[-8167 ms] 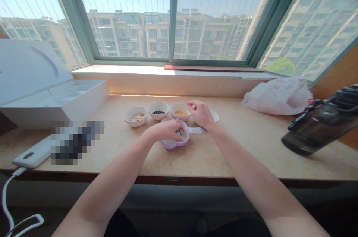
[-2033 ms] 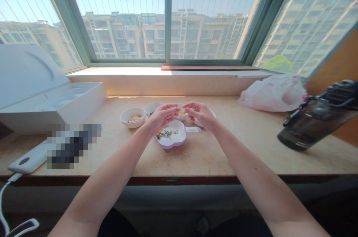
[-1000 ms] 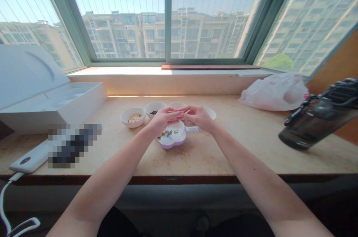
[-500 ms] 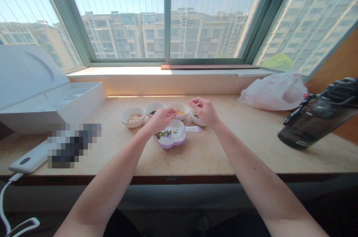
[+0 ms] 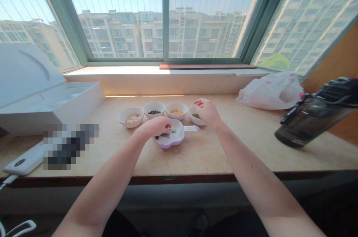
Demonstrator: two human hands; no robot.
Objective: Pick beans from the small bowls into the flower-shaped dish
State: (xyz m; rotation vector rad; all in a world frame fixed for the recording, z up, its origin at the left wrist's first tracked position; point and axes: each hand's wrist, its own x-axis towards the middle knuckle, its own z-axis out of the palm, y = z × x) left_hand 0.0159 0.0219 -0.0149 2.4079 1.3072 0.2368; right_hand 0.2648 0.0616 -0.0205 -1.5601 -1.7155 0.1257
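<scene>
left hand [image 5: 152, 127]: fingers curled, tips down over lilac divided dish [image 5: 167, 147], pinch unclear | dish: long axis left-right, handle [image 5: 191, 128] pointing right, mixed seeds [image 5: 173, 131] inside, left hand nearer | right hand [image 5: 207, 112]: loosely curled, hold unclear, just beside white bowl of dark green seeds [image 5: 194, 122] | row also: white bowl of pale pieces [image 5: 130, 124], white bowl of black beans [image 5: 153, 116], white bowl of yellow grains [image 5: 175, 117]

The beige stone table [image 5: 212, 158] carries a lilac dish [image 5: 175, 139] near its middle. Four small white bowls [image 5: 176, 110] stand in a row behind the dish. Left of the dish lie a pixelated object [image 5: 69, 147], a white power bank [image 5: 24, 161] and an open white box [image 5: 53, 108]; right of it, a crumpled plastic bag [image 5: 268, 93] and a dark bottle [image 5: 310, 121].
</scene>
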